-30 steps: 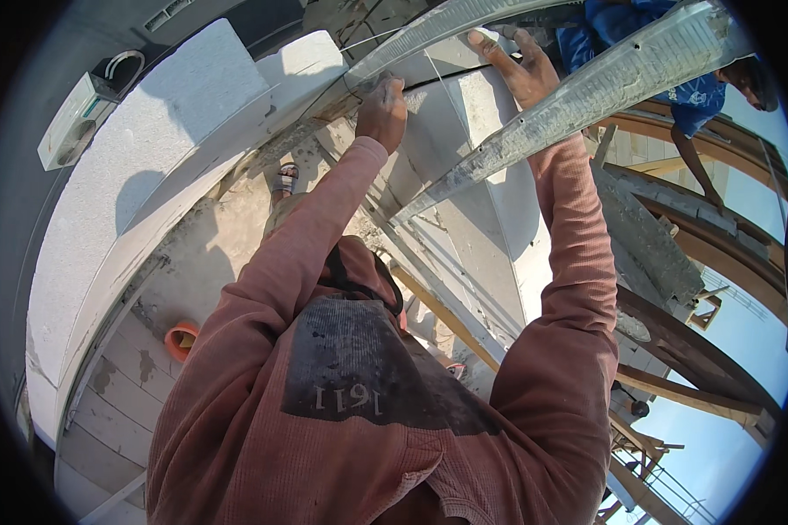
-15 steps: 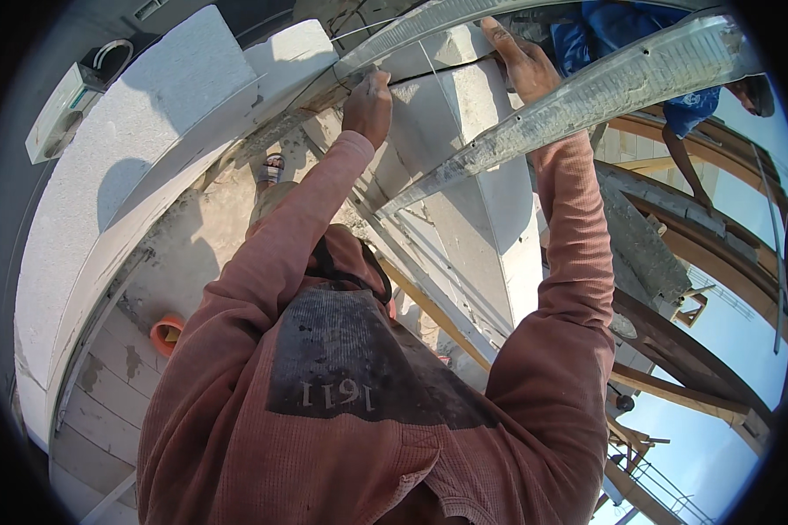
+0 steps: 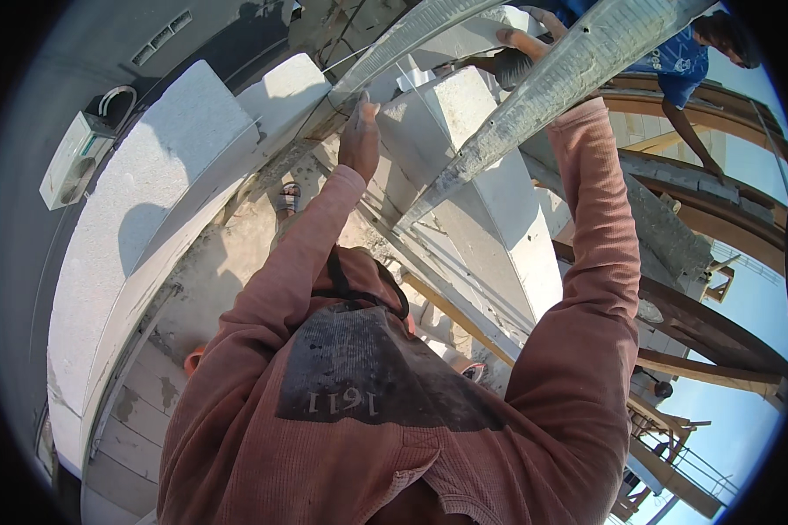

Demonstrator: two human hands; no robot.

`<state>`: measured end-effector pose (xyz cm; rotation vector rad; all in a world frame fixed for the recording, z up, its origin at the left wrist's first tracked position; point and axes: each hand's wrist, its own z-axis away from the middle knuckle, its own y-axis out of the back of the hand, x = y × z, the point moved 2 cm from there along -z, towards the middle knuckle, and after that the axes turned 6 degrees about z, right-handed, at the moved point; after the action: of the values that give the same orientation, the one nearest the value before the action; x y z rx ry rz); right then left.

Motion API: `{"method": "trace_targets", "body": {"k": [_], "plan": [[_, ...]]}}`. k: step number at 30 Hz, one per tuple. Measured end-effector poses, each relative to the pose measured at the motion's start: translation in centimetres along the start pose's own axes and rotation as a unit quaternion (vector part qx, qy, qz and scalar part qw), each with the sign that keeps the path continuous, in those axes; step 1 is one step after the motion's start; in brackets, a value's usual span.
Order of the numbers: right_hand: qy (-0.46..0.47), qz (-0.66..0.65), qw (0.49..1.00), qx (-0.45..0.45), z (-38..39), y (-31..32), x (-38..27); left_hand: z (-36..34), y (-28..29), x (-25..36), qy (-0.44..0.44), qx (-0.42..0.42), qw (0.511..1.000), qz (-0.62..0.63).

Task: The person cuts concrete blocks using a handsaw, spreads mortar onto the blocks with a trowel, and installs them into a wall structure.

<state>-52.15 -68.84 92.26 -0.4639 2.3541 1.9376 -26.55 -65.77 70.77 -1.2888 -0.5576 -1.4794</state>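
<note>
Beyond the slanting metal channel [image 3: 534,92], my right hand [image 3: 538,39] grips the right end of a white block [image 3: 464,39], thumb and fingers spread around it. The channel hides part of this hand and wrist. The block sits tilted, with a gap between it and the larger white block [image 3: 460,101] below. My left hand [image 3: 360,144] is raised at the left corner of the larger block, fingers stretched upward, beside a second curved metal channel [image 3: 403,52]. A dark shape [image 3: 510,68] shows in the gap; I cannot make out what it is.
A long white block wall [image 3: 123,236] curves along the left. On the right, a person in blue [image 3: 678,66] leans over brown beams [image 3: 683,350]. A wooden strip [image 3: 460,319] runs past my body. Orange tubing [image 3: 193,360] lies lower left. An outdoor unit [image 3: 79,157] hangs beyond the wall.
The upper white block has shifted away from the larger one, widening the gap. My left hand has come off the block's corner and its fingers have straightened. The view has shifted.
</note>
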Motion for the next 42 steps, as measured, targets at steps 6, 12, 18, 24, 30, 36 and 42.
{"method": "trace_targets", "body": {"k": [6,12,18,24,30,36,42], "plan": [[-0.213,-0.216,0.934,0.19,6.6,12.6,1.3,3.2,2.4,-1.6,-0.015,-0.032,0.999,0.027],[-0.332,-0.185,0.871,0.312,22.5,19.1,-9.3,9.9,4.9,1.2,-0.066,-0.106,0.992,-0.027],[-0.454,-0.114,0.812,0.349,35.2,19.1,-26.6,17.1,5.5,4.3,-0.143,-0.314,0.934,-0.095],[-0.576,-0.069,0.729,0.364,46.0,12.9,-42.5,30.0,-3.1,7.8,-0.294,-0.534,0.789,-0.084],[-0.71,-0.072,0.565,0.414,58.2,-3.4,-52.8,44.9,-4.9,-1.1,-0.312,-0.748,0.477,-0.34],[-0.751,-0.207,0.348,0.522,64.5,-20.0,-59.6,50.2,-2.0,-15.3,-0.096,-0.809,0.365,-0.451],[-0.79,-0.2,0.211,0.54,69.1,-36.7,-61.1,50.7,-4.0,-28.6,-0.071,-0.827,0.22,-0.512]]}}
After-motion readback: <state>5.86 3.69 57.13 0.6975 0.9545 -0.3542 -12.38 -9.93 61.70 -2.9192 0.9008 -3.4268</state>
